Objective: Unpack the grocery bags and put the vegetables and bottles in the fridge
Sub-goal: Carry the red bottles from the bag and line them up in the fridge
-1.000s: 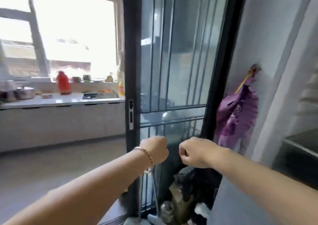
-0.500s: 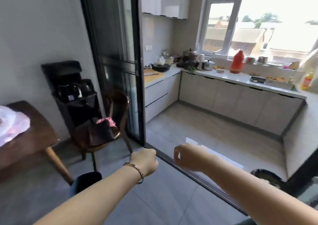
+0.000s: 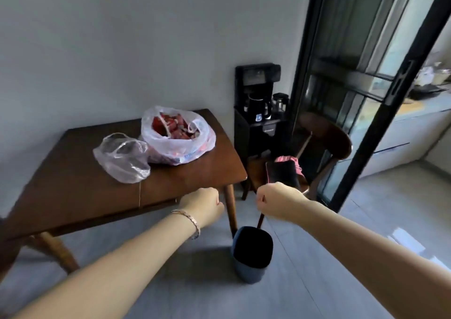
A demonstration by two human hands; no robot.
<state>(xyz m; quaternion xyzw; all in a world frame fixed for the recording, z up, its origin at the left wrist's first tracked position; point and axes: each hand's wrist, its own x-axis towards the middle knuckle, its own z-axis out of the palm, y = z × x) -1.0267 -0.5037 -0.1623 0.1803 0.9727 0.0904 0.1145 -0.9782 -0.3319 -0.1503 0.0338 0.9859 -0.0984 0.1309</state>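
Observation:
Two plastic grocery bags lie on a dark wooden table (image 3: 73, 184). The white bag (image 3: 178, 139) at the far side stands open and shows red packets inside. A clear bag (image 3: 123, 157) beside it on the left looks crumpled and nearly flat. My left hand (image 3: 203, 205) is a closed fist with nothing in it, held out near the table's front right corner. My right hand (image 3: 278, 201) is also a fist holding nothing, further right, above the floor. Both hands are well short of the bags. No fridge is in view.
A blue waste bin (image 3: 252, 255) stands on the floor by the table leg. A wooden chair (image 3: 324, 145) carrying a dark and pink item sits right of the table. A black drinks stand (image 3: 261, 113) is against the wall. A black-framed glass sliding door (image 3: 366, 113) opens on the kitchen.
My view has swung left, from the glass door and kitchen round to the table with the bags. Both fists stayed closed and empty in front of me.

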